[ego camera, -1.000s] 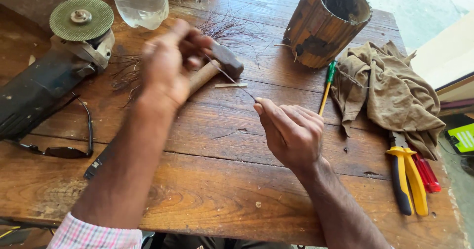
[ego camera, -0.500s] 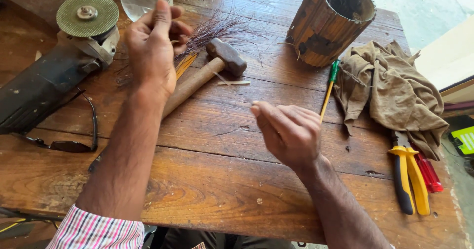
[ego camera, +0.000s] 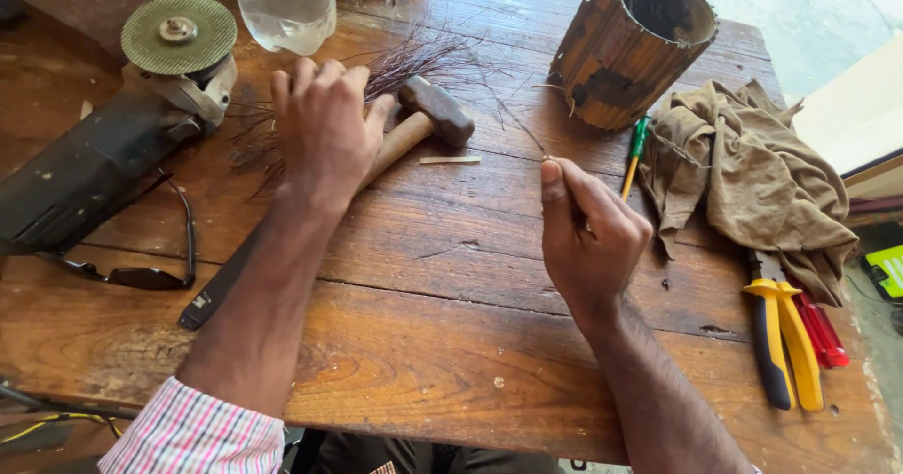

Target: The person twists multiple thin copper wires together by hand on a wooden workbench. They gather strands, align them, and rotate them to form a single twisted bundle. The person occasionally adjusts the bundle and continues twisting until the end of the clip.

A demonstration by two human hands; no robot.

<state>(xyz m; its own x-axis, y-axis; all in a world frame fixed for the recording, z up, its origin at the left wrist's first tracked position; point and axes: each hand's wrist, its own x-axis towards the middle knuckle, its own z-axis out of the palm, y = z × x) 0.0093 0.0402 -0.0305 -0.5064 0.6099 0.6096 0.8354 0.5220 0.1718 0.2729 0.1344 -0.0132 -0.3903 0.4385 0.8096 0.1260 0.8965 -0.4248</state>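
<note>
My left hand point(ego camera: 324, 131) lies palm down on a loose bundle of thin dark fibres point(ego camera: 423, 55), with its fingers bent over them near the bottle. What it grips underneath is hidden. The hand also covers part of the wooden handle of a hammer point(ego camera: 437, 109). My right hand point(ego camera: 588, 234) is raised over the table's middle. Its thumb and fingers pinch a thin fibre, whose short end point(ego camera: 546, 158) shows at the thumb tip.
An angle grinder point(ego camera: 141, 107) and dark glasses point(ego camera: 141, 272) lie at the left. A plastic bottle point(ego camera: 282, 4) stands at the back. A wooden slat cylinder point(ego camera: 621, 55), green screwdriver point(ego camera: 635, 150), crumpled cloth point(ego camera: 752, 182) and yellow pliers point(ego camera: 781, 338) sit at the right. A small wood sliver point(ego camera: 450, 161) lies mid-table.
My left hand rose with spread fingers, then came down onto the fibre bundle. My right hand turned thumb-up and drew slightly nearer, still pinching its fibre.
</note>
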